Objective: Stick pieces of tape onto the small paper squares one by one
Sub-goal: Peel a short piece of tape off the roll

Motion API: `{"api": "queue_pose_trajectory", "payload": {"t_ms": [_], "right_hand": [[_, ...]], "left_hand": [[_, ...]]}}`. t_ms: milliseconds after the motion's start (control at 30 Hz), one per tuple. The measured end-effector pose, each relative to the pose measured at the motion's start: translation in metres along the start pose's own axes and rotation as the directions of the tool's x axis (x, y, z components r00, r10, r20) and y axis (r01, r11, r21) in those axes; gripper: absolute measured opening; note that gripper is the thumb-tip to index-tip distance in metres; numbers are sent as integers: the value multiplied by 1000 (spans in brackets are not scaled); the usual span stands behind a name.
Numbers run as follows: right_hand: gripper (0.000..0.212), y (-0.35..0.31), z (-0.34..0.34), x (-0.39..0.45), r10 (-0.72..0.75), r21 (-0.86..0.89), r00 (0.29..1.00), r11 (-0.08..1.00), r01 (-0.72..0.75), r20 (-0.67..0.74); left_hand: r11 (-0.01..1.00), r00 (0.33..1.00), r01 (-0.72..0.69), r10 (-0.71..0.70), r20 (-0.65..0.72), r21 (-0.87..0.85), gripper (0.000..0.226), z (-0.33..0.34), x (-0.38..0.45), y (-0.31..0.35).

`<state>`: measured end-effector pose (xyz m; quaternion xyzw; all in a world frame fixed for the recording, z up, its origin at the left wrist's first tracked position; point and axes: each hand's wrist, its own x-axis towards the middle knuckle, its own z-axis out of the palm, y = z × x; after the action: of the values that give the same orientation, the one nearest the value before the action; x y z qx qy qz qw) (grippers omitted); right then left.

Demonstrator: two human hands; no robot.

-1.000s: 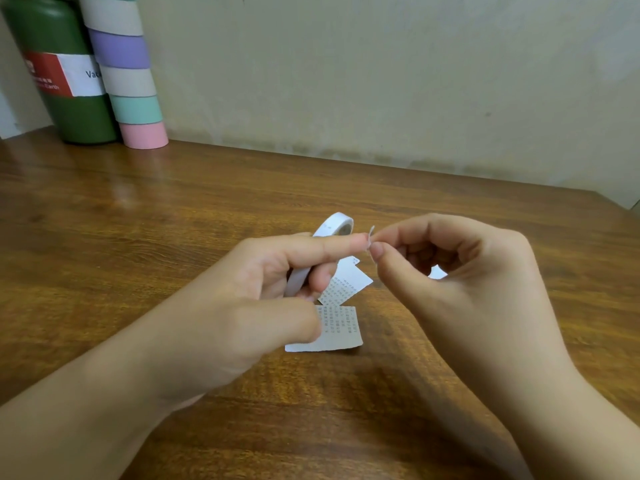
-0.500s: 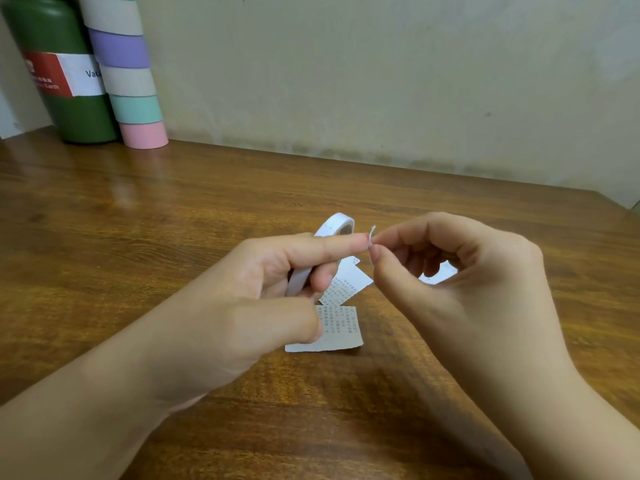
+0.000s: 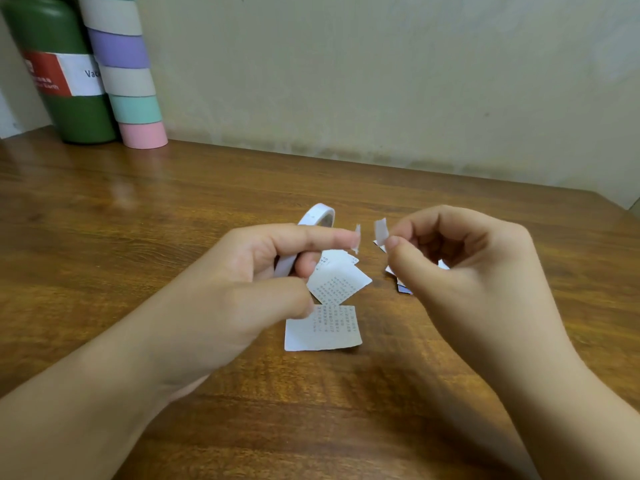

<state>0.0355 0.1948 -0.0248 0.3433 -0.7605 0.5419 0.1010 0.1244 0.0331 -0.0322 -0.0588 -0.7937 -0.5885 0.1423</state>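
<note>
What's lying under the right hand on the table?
Edges of paper pieces poke out beneath the right hand, one dark-coloured. The hand covers the rest, so their number is unclear. It pinches a torn tape piece.

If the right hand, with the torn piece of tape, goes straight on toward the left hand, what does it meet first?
Probably the free tape end at the left hand's index fingertip, held up beside the tape roll. The right hand pinches its tape piece at a similar height; depth is unclear.

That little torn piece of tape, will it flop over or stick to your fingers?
The piece of tape stands upright above the right hand, so it probably holds its shape. It looks tiny and thin, likely very light. It may cling to the fingers.
</note>
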Motion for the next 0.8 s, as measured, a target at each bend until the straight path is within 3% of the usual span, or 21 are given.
{"api": "queue_pose_trajectory", "payload": {"t_ms": [133,233,433,633,800], "right_hand": [[16,8,-10,11,125,-31,992,992,-126,-15],[17,31,-24,23,223,-224,975,949,-223,-24],[14,64,-32,35,413,-461,910,801,-382,-35],[5,71,-33,36,432,-444,900,796,-411,-59],[22,66,-30,33,328,-458,942,828,-324,-75]], "left_hand": [[995,999,31,-34,-38,-91,44,-2,1,2],[991,986,85,-98,-137,-100,47,-1,-1,0],[988,975,143,-150,-165,-53,45,-1,-1,4],[986,976,156,-163,-144,-60,44,0,-2,6],[987,980,149,-155,-124,-57,42,-1,-2,6]]}}
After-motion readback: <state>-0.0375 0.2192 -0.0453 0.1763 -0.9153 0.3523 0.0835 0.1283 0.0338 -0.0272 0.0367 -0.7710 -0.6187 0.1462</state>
